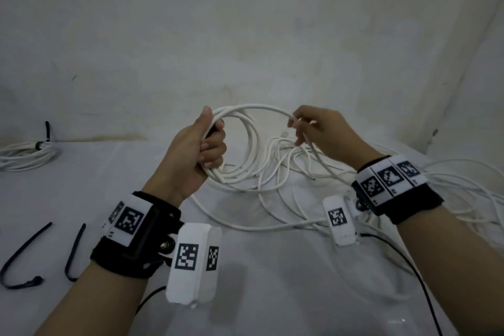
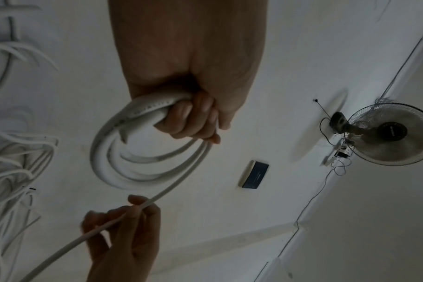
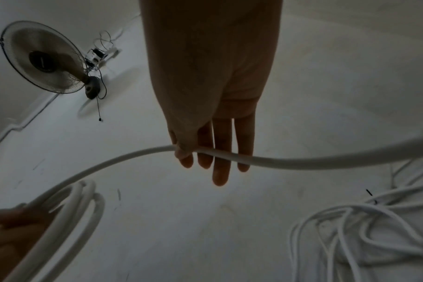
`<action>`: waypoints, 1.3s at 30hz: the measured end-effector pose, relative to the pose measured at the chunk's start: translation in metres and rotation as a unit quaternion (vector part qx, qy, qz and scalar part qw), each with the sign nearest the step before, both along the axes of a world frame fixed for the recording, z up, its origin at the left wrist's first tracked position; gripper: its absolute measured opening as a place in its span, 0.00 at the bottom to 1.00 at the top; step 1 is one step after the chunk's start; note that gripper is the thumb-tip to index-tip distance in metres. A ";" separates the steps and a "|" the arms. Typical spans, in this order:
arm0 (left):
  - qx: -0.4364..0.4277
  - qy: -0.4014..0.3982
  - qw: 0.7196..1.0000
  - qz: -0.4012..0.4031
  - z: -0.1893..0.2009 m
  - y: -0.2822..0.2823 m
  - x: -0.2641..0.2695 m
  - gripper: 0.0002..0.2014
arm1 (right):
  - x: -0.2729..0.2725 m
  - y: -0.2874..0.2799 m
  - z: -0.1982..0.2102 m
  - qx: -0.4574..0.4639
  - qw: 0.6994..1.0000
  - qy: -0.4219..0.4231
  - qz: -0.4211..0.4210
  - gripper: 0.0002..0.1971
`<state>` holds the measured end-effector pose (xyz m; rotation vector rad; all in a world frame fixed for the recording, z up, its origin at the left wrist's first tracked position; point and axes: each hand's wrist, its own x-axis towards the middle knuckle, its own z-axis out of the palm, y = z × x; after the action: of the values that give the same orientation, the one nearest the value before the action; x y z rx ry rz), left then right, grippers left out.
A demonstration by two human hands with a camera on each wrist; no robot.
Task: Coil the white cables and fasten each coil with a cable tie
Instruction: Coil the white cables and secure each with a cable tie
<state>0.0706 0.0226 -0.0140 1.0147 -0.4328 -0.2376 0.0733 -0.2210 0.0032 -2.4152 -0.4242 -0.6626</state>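
My left hand [image 1: 207, 144] grips a coil of white cable [image 1: 245, 142] with several loops, held upright above the white surface; the fist closes round the bundle [image 2: 143, 112]. My right hand [image 1: 308, 128] pinches the free run of the same cable [image 3: 266, 161] between thumb and fingers, just right of the coil. That strand trails down to a loose tangle of white cable [image 1: 313, 185] on the surface. Two black cable ties [image 1: 24, 256] lie at the lower left. A finished coil [image 1: 24, 155] with a black tie sits at the far left.
More loose white cable [image 1: 469, 194] spreads to the right of my right wrist. A black lead [image 1: 409, 264] runs from the wrist camera. A wall rises behind the surface. A wall fan [image 2: 389, 133] and a dark box [image 2: 254, 174] show in the wrist views.
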 end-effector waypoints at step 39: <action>-0.078 -0.027 0.995 0.055 -0.012 -0.021 0.002 0.20 | -0.080 0.046 -0.011 -0.432 0.872 -0.224 0.053 0.19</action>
<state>0.0723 0.0015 -0.0261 0.8905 -0.4359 -0.0778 -0.0066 -0.1753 -0.0074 -2.9937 -1.2653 -1.1755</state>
